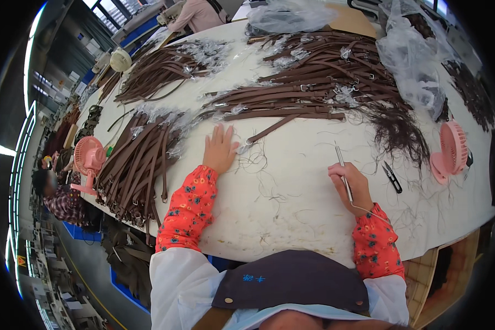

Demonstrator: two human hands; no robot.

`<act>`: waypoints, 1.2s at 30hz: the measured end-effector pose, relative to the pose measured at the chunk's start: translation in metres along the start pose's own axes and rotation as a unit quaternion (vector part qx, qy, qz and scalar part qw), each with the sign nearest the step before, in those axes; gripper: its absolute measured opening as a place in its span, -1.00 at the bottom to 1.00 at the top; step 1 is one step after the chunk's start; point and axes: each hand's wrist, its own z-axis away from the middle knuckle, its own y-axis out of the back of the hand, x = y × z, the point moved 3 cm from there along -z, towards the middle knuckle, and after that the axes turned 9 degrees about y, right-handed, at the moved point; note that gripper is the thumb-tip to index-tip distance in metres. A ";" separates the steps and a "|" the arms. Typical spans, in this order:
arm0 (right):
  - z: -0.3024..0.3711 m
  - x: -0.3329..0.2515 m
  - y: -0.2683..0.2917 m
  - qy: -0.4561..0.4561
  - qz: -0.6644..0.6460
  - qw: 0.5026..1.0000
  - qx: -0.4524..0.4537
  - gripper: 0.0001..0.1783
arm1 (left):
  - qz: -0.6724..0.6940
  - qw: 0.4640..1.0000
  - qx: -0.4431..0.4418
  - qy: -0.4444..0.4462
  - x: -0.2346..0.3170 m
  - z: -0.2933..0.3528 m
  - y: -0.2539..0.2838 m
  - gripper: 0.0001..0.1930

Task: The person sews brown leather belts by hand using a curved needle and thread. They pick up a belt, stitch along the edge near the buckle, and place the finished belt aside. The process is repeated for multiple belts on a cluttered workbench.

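We reach for the next strap, tool at the ready.

Our left hand (220, 149) lies open and flat on the bench (291, 181), fingertips just beside the near end of a brown strap (272, 128) that juts from the pile (313, 82). Our right hand (351, 187) is closed around a thin metal tool (343, 171), tip up. We judge the next move is drawing that strap free toward us.

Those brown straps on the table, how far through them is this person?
Hard to say which are finished. One stack of brown straps lies by the left hand; its fingers touch a single strap. The right hand holds a thin metal tool. A bigger heap lies beyond, with cut threads and snips nearby.
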 end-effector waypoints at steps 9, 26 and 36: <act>0.005 0.004 0.005 -0.067 -0.031 0.997 0.028 -0.84 | 0.189 0.971 -0.065 -0.130 0.060 0.103 0.042 -0.19; 0.017 0.020 -0.012 -0.146 -0.109 0.983 0.015 -0.80 | -0.019 0.980 -0.142 -0.138 0.107 -0.087 0.047 -0.50; 0.016 0.031 -0.013 -0.161 -0.125 0.976 0.076 -0.81 | -0.001 0.988 -0.095 -0.123 0.117 -0.164 0.017 0.18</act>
